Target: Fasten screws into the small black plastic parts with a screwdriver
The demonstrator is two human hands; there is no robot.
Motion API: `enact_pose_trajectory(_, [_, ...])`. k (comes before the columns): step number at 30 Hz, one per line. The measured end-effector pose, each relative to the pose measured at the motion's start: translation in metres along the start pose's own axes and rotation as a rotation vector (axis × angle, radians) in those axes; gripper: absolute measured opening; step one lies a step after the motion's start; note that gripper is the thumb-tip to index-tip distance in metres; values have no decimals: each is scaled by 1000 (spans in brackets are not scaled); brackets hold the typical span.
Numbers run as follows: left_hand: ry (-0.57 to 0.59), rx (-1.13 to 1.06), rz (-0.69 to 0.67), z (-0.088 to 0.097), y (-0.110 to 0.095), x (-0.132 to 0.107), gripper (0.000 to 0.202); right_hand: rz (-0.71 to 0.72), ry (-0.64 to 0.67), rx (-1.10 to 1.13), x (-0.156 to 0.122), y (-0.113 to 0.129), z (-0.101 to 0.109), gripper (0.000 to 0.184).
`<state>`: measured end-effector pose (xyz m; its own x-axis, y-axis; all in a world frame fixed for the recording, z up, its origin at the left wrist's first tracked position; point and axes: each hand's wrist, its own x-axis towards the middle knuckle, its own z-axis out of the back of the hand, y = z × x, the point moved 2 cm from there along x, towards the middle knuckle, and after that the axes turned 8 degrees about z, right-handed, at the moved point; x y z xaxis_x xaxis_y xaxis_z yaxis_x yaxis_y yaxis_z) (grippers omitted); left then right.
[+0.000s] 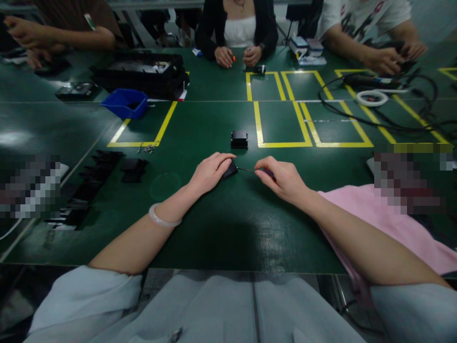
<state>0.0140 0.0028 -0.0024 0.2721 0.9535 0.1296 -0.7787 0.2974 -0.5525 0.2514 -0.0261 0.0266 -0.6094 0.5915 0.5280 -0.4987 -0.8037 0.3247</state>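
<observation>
My left hand (pixel 213 170) is closed over a small black block-like part (pixel 230 169), pressing it to the green table. Most of that part is hidden under the fingers. From the right, my right hand (pixel 282 177) grips a screwdriver (pixel 246 169) by its handle, which is mostly covered by the fingers. The thin metal shaft lies nearly level, and its tip meets the right side of the black part. Just beyond my hands stands another black part (pixel 239 139) with bright metal bits at its sides.
Small screws (pixel 147 147) lie left of centre, near a blue bin (pixel 126 103) and a large black tray (pixel 139 71). Black parts (pixel 134 169) sit by my left forearm. A pink cloth (pixel 385 224) lies under my right forearm. Cables (pixel 378 114) spread at right. Co-workers' hands (pixel 237 56) are across the table.
</observation>
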Motion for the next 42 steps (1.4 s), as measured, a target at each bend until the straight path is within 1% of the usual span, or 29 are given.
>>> enact_pose_trajectory(9, [-2,-1,-4,-1,1,0,45,4,-29,5,0,1,1,19])
enact_pose_trajectory(14, [-1,-5,-6,-1,1,0,45,-13,7,21,0,-2,0,22])
enact_pose_trajectory(19, [4,-1,1,0,0,0,45,-14,-42,13,-1,-1,-1,19])
enact_pose_trajectory(23, [-1,-8,-5,0,1,0,45,-19,-38,15,-1,0,-1,19])
enact_pose_trajectory(28, [-4,-11,-15,0,1,0,45,-5,-18,-10,0,-1,0,23])
enact_pose_trajectory(36, [-1,-8,-2,1,-1,0,45,5,-52,3,0,2,0,19])
enact_pose_trajectory(42, [-4,-7,-9,0,1,1,44,22,-34,-12,0,-1,-1,22])
